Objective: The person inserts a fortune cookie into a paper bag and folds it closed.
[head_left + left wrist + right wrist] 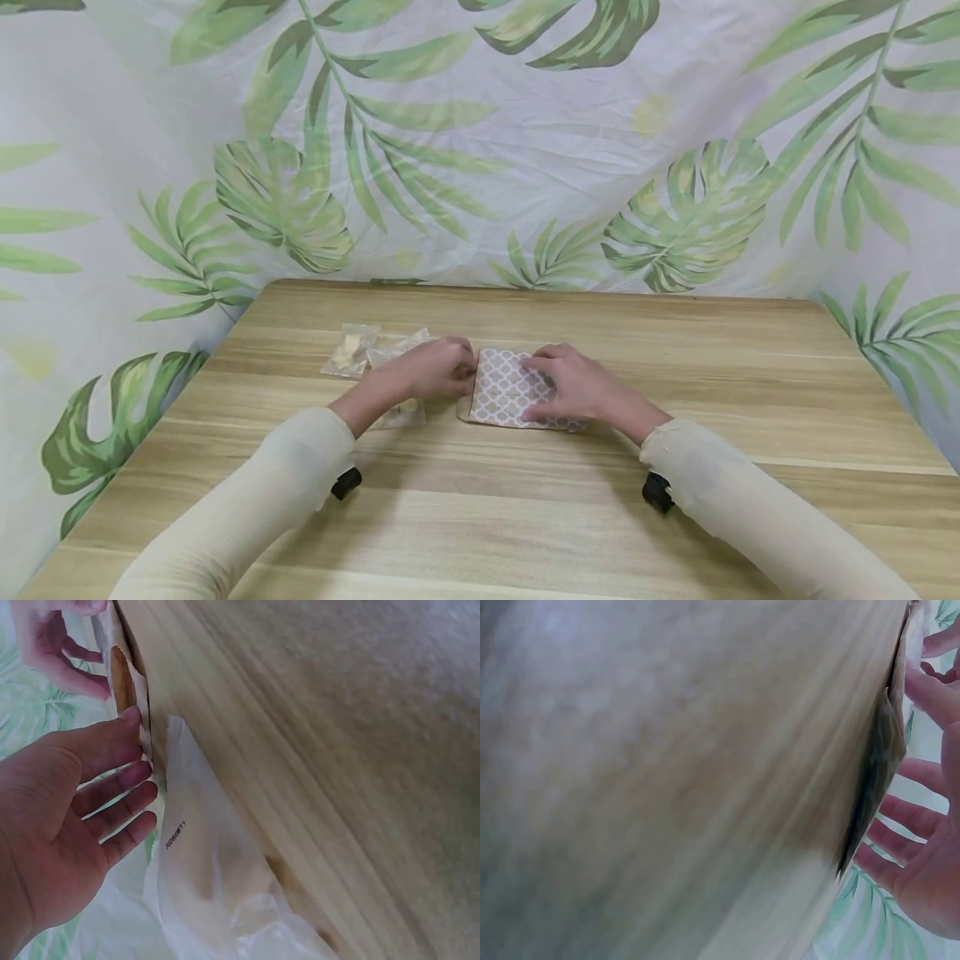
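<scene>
A flat paper bag [502, 387] with a white and tan lattice print lies on the table. Its mouth faces left, and the brown inside [122, 682] shows in the left wrist view. At this mouth my left hand [441, 368] pinches the paper edge between thumb and finger, the other fingers loosely bent. My right hand [573, 383] rests on the bag's right part, thumb and fingers spread apart over the print. In the right wrist view the right hand's fingers [904, 814] lie along the bag's folded edge [885, 750].
Several clear plastic packets lie left of the bag: one packet [350, 350] with pale contents, others partly hidden by the left hand. A packet [202, 847] near that hand bears a printed date. Behind the wooden table [480, 517] hangs a leaf-print cloth [420, 167].
</scene>
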`<state>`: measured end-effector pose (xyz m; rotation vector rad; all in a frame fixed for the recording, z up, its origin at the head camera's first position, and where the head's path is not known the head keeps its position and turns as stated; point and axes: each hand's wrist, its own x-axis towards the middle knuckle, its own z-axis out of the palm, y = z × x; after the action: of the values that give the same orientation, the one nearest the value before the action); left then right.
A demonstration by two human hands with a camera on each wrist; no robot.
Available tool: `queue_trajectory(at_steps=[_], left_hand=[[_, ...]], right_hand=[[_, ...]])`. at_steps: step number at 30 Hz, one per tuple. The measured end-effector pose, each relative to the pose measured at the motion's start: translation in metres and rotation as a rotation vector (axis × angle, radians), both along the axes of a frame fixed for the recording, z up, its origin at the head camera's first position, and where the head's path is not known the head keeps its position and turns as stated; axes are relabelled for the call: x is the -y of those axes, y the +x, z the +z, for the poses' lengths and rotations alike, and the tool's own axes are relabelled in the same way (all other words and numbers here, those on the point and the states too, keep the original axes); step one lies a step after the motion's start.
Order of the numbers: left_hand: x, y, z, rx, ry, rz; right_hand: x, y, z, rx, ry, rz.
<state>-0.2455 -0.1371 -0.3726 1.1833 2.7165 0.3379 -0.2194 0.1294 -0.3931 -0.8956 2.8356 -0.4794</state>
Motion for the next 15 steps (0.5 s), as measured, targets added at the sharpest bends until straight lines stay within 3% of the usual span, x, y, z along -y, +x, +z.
queue_trajectory(at_steps=[7, 15], left_hand=[[-0.002, -0.006, -0.004, 0.075, 0.025, 0.021], [-0.005, -0.012, -0.006, 0.194, 0.172, 0.057]], right_hand=[[0.000, 0.000, -0.001, -0.002, -0.001, 0.002], [-0.002, -0.001, 0.000, -0.018, 0.025, 0.019]])
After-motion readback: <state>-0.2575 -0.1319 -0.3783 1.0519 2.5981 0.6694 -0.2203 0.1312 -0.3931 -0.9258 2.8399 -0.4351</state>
